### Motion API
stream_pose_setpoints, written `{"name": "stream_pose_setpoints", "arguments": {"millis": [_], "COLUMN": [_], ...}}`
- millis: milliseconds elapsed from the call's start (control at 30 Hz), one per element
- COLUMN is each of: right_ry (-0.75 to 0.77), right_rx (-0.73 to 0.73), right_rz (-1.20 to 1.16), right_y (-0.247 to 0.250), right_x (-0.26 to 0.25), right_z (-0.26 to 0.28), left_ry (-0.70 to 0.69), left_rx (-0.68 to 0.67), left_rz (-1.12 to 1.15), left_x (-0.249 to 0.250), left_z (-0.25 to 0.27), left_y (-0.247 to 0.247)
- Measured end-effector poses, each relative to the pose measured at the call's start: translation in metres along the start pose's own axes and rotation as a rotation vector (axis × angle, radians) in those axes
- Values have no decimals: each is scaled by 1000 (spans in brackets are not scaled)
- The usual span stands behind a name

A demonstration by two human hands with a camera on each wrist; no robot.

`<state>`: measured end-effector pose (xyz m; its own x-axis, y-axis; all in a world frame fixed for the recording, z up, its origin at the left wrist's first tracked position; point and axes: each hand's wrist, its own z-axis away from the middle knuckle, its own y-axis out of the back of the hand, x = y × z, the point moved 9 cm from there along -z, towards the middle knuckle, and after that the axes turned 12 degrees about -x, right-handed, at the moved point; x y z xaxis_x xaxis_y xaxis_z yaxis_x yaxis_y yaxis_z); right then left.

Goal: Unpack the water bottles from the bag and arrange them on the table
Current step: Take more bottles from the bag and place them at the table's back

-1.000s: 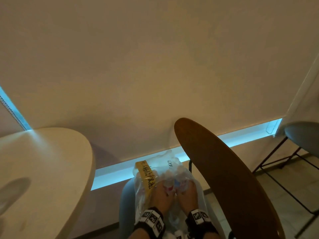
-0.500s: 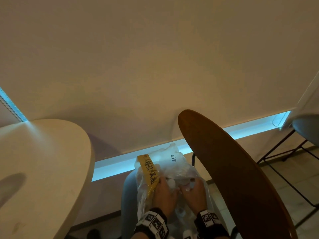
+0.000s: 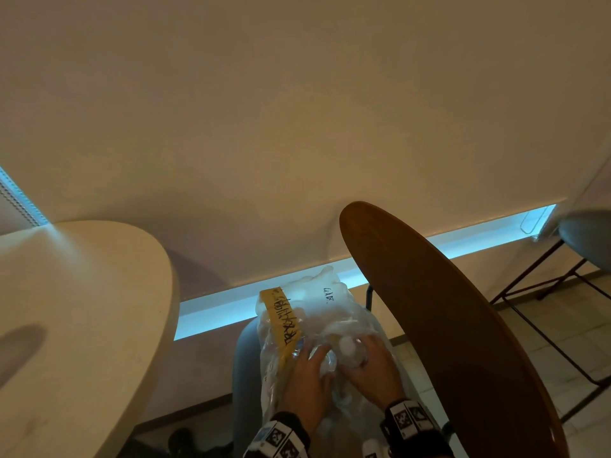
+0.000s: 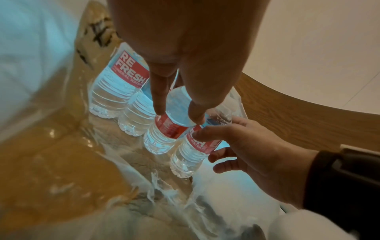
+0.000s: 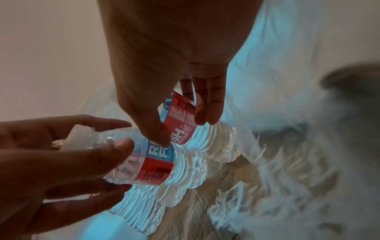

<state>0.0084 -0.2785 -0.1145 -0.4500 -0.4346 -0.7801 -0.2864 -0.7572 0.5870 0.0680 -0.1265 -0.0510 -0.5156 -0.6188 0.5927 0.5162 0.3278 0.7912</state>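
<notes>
1. Step in hand: pulling bottles out of the clear bag (image 3: 317,325), lower centre of the head view, on a grey seat.
2. Left hand (image 3: 305,378) fingers (image 4: 159,104) pinch one bottle (image 4: 164,136); right hand (image 3: 372,368) grasps another bottle (image 5: 185,129).
3. Next, likely: lift clear of the plastic and carry left to the worktop (image 3: 82,309).
4. Obstacle: the wooden chair back (image 3: 446,325) crowds the right.

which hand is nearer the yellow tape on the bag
Left. The left hand reaches into the bag right beside the yellow tape, fingertips near its lower end. The right hand is further off, on a bottle.
</notes>
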Motion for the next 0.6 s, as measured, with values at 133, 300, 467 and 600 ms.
{"name": "stream_pose_setpoints", "arguments": {"millis": [133,300,467,600], "right_ry": [73,153,230,379], "right_rx": [-27,71,104,177], "right_rz": [35,-57,-49,-76], "right_y": [-1,22,57,98], "right_x": [0,-24,-64,-127], "right_z": [20,59,94,121], "left_ry": [-32,-19,2,16], "left_rx": [25,42,33,101], "left_rz": [-10,64,246,306], "left_x": [6,14,33,55], "left_z": [17,48,86,119], "left_y": [5,24,63,114]}}
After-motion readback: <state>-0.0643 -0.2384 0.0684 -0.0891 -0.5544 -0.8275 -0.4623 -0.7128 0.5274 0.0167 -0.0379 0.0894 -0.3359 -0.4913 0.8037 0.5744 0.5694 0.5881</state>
